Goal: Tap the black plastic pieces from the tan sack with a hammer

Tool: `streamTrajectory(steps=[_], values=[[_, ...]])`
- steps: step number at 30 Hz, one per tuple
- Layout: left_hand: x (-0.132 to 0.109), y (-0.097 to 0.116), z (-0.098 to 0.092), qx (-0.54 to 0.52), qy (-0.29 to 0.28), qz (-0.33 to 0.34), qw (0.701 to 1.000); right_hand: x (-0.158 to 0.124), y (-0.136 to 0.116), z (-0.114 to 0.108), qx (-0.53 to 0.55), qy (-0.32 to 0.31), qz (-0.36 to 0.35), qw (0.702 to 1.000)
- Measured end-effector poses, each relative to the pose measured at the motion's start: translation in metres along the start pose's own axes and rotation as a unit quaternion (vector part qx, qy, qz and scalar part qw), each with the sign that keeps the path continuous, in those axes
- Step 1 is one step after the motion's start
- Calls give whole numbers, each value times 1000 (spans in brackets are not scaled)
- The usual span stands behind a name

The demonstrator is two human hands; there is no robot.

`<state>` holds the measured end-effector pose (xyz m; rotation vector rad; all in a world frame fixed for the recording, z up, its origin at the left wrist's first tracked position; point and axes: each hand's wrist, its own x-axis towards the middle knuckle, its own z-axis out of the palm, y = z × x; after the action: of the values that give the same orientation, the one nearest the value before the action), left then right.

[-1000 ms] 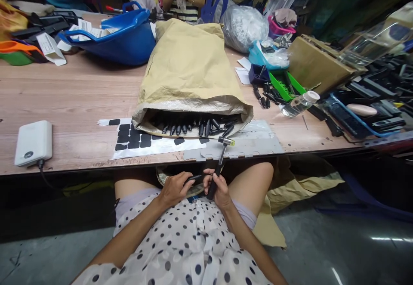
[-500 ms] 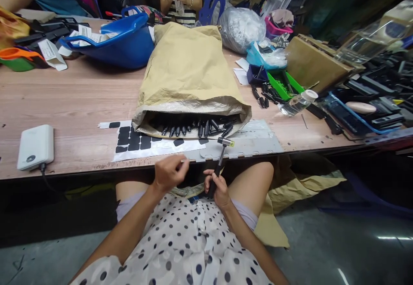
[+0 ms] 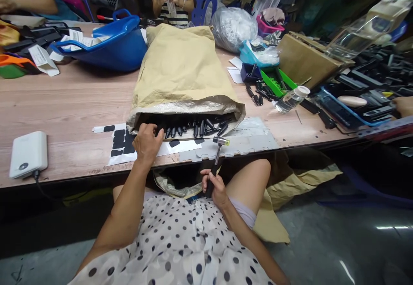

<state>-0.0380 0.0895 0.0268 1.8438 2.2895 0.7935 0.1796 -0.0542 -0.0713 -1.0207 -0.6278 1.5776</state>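
Observation:
A tan paper sack [image 3: 180, 69] lies on the wooden table [image 3: 71, 100] with its open mouth toward me, full of several small black cylindrical parts [image 3: 193, 127]. My left hand [image 3: 146, 140] reaches to the left side of that mouth, fingers curled down among the parts; what they grip is hidden. My right hand [image 3: 214, 186] stays low over my lap, closed around the black handle of a small hammer [image 3: 217, 153] whose head stands at the table's edge. A white sheet with black stickers [image 3: 124, 143] lies under my left hand.
A white power bank [image 3: 27, 153] sits at the left edge. A blue basin [image 3: 109, 44], a plastic bottle [image 3: 288, 100], a green tray [image 3: 274, 82], cardboard and black trays crowd the far and right side. Other people stand and sit across the table. Another sack lies below my knees.
My left hand rose from my lap, where it held a black part against the hammer, up onto the table and into the sack's mouth. The right hand kept the hammer nearly still.

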Motion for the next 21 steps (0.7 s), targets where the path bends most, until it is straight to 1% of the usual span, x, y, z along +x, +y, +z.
streamTrajectory(steps=[2,3,4,6,7,9,11,14,17,21], values=[[-13,-2,-1,-54,54,62,995,1,1,0,-4,-2,-1,1000],[-21,-2,0,-79,62,102,990,1,1,0,-7,-2,-1,1000],[-28,0,2,-100,56,144,983,1,2,0,-8,-1,-1,1000],[-41,6,7,-121,11,223,967,2,3,0,-13,3,-1,1000],[-46,9,11,-121,-15,253,960,2,3,0,-15,5,-1,1000],[-51,16,19,-112,-55,288,950,1,3,0,-23,10,-1,1000],[-51,20,27,-104,-80,294,947,0,2,-1,-32,16,-3,999],[-47,21,33,-109,-108,285,946,-1,1,-1,-49,30,-9,998],[-43,19,35,-119,-126,274,946,-2,1,-1,-73,54,-20,996],[-42,18,35,-130,-148,257,946,-5,6,-4,-125,103,-43,986]])
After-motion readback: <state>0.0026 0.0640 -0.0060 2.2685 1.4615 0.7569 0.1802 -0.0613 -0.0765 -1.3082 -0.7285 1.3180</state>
